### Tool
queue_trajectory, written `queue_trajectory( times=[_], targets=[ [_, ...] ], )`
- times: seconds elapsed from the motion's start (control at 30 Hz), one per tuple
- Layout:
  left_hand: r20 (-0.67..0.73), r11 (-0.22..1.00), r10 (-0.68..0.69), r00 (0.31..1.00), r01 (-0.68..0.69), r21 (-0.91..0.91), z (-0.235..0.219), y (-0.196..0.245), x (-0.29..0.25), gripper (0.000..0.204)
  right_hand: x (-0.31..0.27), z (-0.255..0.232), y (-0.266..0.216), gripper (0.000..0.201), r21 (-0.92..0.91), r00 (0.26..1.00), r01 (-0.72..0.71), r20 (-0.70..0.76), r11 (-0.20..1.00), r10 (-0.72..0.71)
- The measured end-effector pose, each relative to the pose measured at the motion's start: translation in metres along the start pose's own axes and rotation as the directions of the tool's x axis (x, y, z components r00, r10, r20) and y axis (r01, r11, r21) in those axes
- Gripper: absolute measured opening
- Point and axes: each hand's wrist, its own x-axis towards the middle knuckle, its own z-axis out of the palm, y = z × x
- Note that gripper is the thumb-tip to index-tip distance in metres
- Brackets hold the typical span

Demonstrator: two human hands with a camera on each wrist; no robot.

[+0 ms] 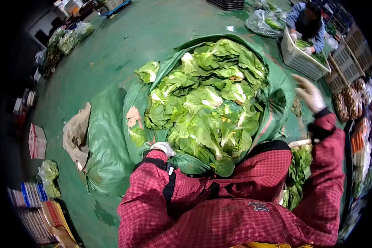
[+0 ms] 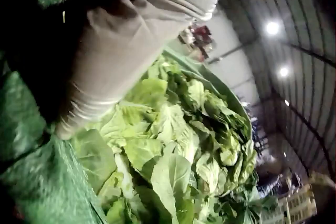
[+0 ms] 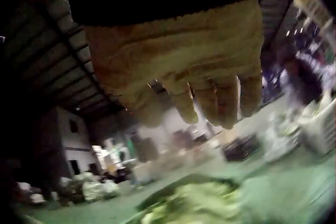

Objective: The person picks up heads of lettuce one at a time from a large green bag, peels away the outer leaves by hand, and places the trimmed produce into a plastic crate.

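Observation:
A large green sack (image 1: pixel 277 97) stands open in front of the person, filled with leafy greens (image 1: pixel 206 99). The gloved left hand (image 1: pixel 163 148) is at its near left rim; in the left wrist view that hand (image 2: pixel 118 58) grips bunched green sack material (image 2: pixel 52 182), its fingertips partly hidden, beside the leaves (image 2: pixel 173 176). Raised to the right of the sack, the gloved right hand (image 1: pixel 310 94) holds nothing. Its fingers are extended and slightly apart in the right wrist view, where the hand (image 3: pixel 184 66) is above the blurred greens (image 3: pixel 197 203).
A closed green sack (image 1: pixel 107 144) and a beige cloth (image 1: pixel 76 134) lie at left. More greens (image 1: pixel 299 165) are beside the right leg. Another person (image 1: pixel 308 22) bends over a white crate (image 1: pixel 304 60) at upper right. Crates and bagged produce line the right edge.

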Motion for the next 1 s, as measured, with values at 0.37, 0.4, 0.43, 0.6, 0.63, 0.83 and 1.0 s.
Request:
queue_trajectory(
  times=[0.37, 0.4, 0.43, 0.6, 0.63, 0.83, 1.0],
  targets=[
    [-0.294, 0.968, 0.160, 0.942, -0.209, -0.142, -0.033, -0.008, -0.047, 0.049, 0.120, 0.442, -0.206, 0.103, -0.389, 0.741, 0.463, 0.663, 0.796, -0.107],
    [-0.322, 0.961, 0.184, 0.929, -0.239, -0.141, -0.039, -0.003, -0.055, 0.047, 0.120, 0.478, -0.202, 0.098, -0.417, 0.758, 0.491, 0.638, 0.765, -0.138],
    [-0.351, 0.953, 0.208, 0.913, -0.270, -0.138, -0.044, 0.003, -0.060, 0.045, 0.125, 0.510, -0.192, 0.092, -0.447, 0.772, 0.516, 0.613, 0.731, -0.170],
    [-0.492, 0.918, 0.321, 0.809, -0.394, -0.048, -0.032, 0.007, -0.053, 0.041, 0.178, 0.514, -0.185, 0.091, -0.430, 0.713, 0.514, 0.696, 0.742, -0.090],
    [-0.481, 0.918, 0.315, 0.818, -0.391, -0.065, -0.036, 0.005, -0.049, 0.042, 0.193, 0.502, -0.186, 0.094, -0.382, 0.655, 0.502, 0.753, 0.776, -0.053],
    [-0.362, 0.927, 0.242, 0.900, -0.325, -0.189, -0.043, -0.002, -0.036, 0.052, 0.240, 0.429, -0.141, 0.075, 0.084, 0.679, 0.477, 0.596, 0.875, -0.428],
    [-0.340, 0.913, 0.190, 0.921, -0.293, -0.285, -0.040, -0.014, -0.025, 0.053, 0.175, 0.315, -0.122, 0.077, 0.126, 0.704, 0.537, 0.476, 0.834, -0.526]
  ],
)
